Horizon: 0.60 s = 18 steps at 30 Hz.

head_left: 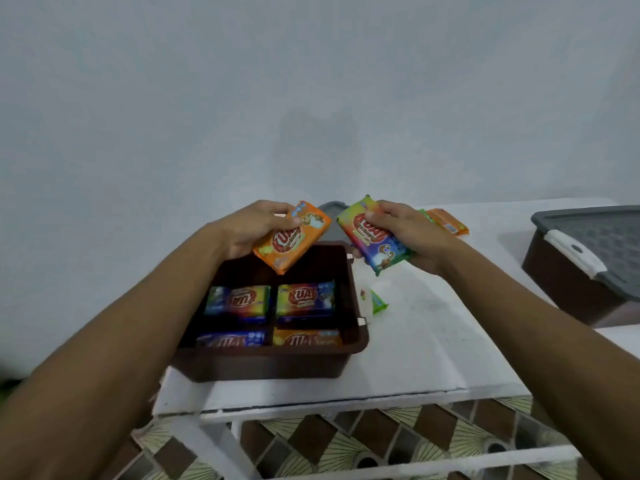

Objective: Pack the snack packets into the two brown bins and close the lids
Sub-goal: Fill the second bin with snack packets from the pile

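Note:
An open brown bin point(358, 306) stands on the white table in front of me, with several snack packets point(305, 301) lying flat inside. My left hand point(252, 225) holds an orange packet point(292, 237) over the bin's far edge. My right hand point(412, 233) holds a green and purple packet point(372, 235) just right of the bin, above the table. A second brown bin point(568, 282) sits at the far right with its grey lid point(595, 237) on and a white latch point(575, 252).
Behind my right hand an orange packet point(448, 221) lies on the white table point(426, 341). A small green packet point(377, 303) rests beside the open bin. A grey lid point(332, 206) shows behind the bin. A pale wall is close behind; patterned floor tiles point(381, 434) lie below.

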### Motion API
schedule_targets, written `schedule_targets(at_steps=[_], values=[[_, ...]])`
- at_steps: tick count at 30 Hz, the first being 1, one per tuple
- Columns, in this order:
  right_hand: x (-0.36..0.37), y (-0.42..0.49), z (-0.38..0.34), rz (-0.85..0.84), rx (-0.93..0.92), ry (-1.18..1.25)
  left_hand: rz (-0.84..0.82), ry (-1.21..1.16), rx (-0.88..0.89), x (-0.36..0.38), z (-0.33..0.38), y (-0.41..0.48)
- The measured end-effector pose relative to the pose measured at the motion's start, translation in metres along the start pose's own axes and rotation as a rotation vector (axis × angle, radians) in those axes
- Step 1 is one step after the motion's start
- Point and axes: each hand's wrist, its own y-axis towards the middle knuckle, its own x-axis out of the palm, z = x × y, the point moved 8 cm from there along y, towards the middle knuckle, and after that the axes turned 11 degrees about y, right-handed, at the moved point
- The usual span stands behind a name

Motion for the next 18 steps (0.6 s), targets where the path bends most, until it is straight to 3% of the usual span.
schedule_targets(at_steps=[5,9,13,18], values=[[0.06,0.007,0.005,-0.157,0.043,-0.279,-0.116,0.302,-0.031,-0.029,-0.041,-0.027],[0.096,0.023,0.034,-0.315,0.135,-0.657,-0.237,0.428,-0.04,-0.03,-0.065,-0.036],[0.123,0.038,0.055,-0.443,0.121,-1.079,-0.247,0.614,-0.051,-0.039,-0.088,-0.03],[0.134,0.051,0.083,-0.484,0.078,-1.324,-0.204,0.974,0.022,-0.035,-0.093,-0.021]])
